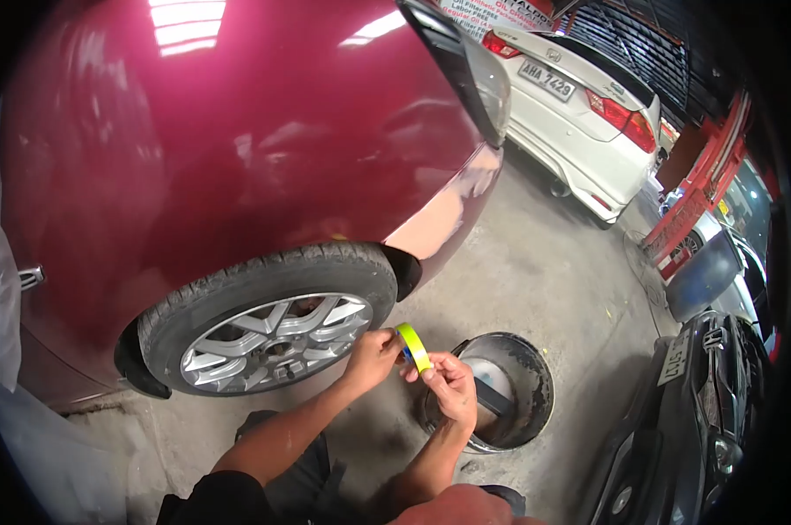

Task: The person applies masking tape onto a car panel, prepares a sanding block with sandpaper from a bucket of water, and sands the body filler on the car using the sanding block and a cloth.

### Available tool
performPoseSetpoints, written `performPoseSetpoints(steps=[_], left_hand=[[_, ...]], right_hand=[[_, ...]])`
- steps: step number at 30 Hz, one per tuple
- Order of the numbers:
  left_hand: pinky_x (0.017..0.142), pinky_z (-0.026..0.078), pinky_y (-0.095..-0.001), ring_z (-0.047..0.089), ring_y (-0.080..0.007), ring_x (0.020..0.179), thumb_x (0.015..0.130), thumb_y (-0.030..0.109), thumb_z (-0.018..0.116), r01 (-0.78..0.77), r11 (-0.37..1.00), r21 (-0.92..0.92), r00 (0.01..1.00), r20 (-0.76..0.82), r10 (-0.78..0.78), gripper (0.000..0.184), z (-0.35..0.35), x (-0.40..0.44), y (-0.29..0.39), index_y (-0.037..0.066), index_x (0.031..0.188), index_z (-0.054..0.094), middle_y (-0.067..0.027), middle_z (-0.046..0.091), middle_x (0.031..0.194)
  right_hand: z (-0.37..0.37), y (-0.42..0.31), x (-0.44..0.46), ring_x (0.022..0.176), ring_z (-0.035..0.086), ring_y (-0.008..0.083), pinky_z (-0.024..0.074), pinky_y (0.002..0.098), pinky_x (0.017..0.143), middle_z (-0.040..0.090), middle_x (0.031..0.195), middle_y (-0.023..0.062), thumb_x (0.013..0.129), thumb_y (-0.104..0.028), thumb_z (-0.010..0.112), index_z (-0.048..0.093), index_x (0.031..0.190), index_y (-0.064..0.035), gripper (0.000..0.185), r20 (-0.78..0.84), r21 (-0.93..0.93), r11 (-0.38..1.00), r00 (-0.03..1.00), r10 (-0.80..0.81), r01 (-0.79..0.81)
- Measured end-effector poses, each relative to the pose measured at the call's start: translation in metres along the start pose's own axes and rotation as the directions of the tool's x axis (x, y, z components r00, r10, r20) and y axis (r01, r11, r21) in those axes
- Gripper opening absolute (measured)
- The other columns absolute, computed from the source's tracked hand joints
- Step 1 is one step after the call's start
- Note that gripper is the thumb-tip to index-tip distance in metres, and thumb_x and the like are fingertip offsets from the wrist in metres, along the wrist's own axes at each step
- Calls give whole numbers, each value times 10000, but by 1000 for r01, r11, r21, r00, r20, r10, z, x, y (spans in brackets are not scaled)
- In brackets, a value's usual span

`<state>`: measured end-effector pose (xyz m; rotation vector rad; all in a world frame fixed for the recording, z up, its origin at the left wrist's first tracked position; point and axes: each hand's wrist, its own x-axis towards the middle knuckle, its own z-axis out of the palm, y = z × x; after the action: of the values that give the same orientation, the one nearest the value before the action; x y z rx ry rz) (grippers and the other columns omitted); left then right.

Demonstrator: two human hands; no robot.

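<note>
Two bare hands meet around one roll of bright yellow-green tape (417, 349), held in front of the body, between the car wheel (238, 343) and the round tub (549, 383). The left hand (373, 357) is curled closed against the roll's near-wheel side, fingertips bunched; whether it pinches the loose end or only the edge is hard to tell at this size. The right hand (450, 387) pinches the lower edge between thumb and fingers. The roll looks light and fairly firm as a ring, with a blue inner part, while a peeled strip would probably be thin, limp and quick to stick to itself or to skin. Its rim or hollow middle should give a safe hold, leaving the outer face free. Left of the hands, the tyre (347, 260) and the maroon car body (264, 157) limit elbow room; a pale, bare-looking patch (432, 220) shows on its corner. Right of and below the roll, the tub holds a dark block (493, 398), an awkward place to drop tape. Farther off stand a white car (563, 118) and a black car (644, 464).
</note>
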<state>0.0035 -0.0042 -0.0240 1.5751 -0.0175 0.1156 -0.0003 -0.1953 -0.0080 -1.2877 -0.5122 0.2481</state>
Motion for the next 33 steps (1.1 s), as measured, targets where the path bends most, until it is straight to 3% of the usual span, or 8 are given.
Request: performPoseSetpoints(steps=[4, 6, 8, 10, 18, 22, 28, 33], left_hand=[[545, 454, -252, 606, -77, 612, 1080, 288, 620, 477, 785, -395, 875, 291, -386, 372, -7, -2, 14, -9, 874, 709, -44, 695, 738], [565, 471, -245, 623, -73, 660, 1080, 255, 626, 505, 852, -139, 852, 242, -465, 313, -9, -8, 53, -15, 944, 703, -43, 700, 768], [621, 505, -252, 623, -84, 681, 1071, 175, 637, 153, 942, -300, 984, 134, -117, 203, 3, -5, 3, -22, 1096, 678, -38, 708, 825], [755, 550, -277, 620, -119, 906, 977, 10, 688, -77, 990, -121, 997, -31, 74, 405, 4, -2, 4, 39, 1372, 603, -83, 653, 1177], [842, 586, -283, 635, -186, 1084, 872, -115, 719, -516, 767, 381, 841, 57, 538, 517, -3, -1, 38, 48, 1360, 675, -105, 598, 1289], [834, 602, -297, 668, -209, 1074, 857, -130, 717, -549, 730, 407, 820, 90, 566, 483, -2, 2, 32, 45, 1307, 714, -116, 638, 1244], [747, 589, -305, 723, -211, 963, 919, -95, 662, -362, 864, 349, 924, 7, 383, 341, -1, 1, 21, 14, 1231, 748, -106, 694, 1155], [1005, 514, -343, 630, -204, 1221, 991, 2, 580, -109, 994, -1, 970, 219, 107, 488, -1, 0, 29, 3, 1478, 545, -123, 614, 1373]], right_hand=[[9, -4, 1, 956, 711, 205, 562, 357, 898, 752, 1007, 106, 997, -41, 670, 670, 1198, 41, 217, -60, -2, 1000, 998, 21, -21], [12, -9, 4, 940, 725, 273, 591, 429, 886, 733, 1009, 160, 1016, -80, 666, 627, 1162, 76, 217, 10, 64, 997, 999, -31, 31], [9, -5, 2, 993, 705, 200, 541, 341, 936, 749, 1023, 111, 1005, -8, 649, 668, 1210, 43, 212, -11, 53, 998, 999, -36, 36], [6, -2, -1, 1011, 697, 196, 530, 353, 964, 749, 1035, 103, 994, -2, 661, 679, 1222, 33, 231, -32, 58, 998, 999, 5, -3], [-7, -6, -3, 1032, 690, 150, 355, 435, 1195, 771, 1002, 36, 969, -11, 686, 740, 1194, -26, 231, -1, -180, 982, 999, -48, 47], [-11, -6, -4, 1020, 709, 210, 373, 433, 1187, 761, 1024, 103, 983, -37, 693, 710, 1250, 41, 279, 32, -162, 985, 998, -52, 57], [-11, -13, -7, 1009, 724, 178, 312, 450, 1235, 780, 1017, 83, 965, -28, 711, 723, 1240, 8, 277, 44, -158, 987, 998, -35, 41], [-14, -10, -10, 991, 722, 160, 301, 442, 1247, 782, 994, 68, 973, -43, 707, 729, 1217, 2, 249, -10, -79, 997, 1000, -25, 24]])
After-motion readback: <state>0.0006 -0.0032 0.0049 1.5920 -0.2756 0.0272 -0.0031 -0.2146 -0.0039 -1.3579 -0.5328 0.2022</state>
